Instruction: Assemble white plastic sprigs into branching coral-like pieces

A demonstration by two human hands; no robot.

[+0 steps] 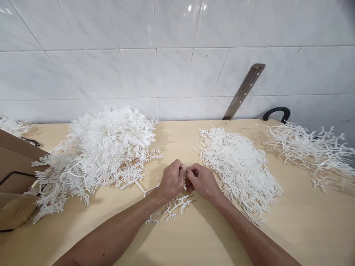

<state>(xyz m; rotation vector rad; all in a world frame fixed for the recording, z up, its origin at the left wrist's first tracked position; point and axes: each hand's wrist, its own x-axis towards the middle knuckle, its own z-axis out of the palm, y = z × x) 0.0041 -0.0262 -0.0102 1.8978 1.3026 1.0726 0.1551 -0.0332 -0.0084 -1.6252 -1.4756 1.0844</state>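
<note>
My left hand (172, 180) and my right hand (202, 179) meet over the middle of the table, fingertips nearly touching. Both are closed in a pinch on a thin white branched plastic piece (185, 166); only small bits of it show between the fingers. Below the hands are forked white branches (176, 207), and another thin branch (144, 192) shows left of my left wrist. Whether these join the held piece is hidden. Left of my hands rises a big heap of comb-like white branched pieces (111, 147). A flatter pile of short white sticks (241, 162) lies close on the right.
Bare white branched stems (302, 147) lie at the far right, before a black curved handle (277, 110). A metal strip (244, 92) leans on the tiled wall (177, 74). A brown box (19, 159) stands at the left edge of the wooden table (177, 136).
</note>
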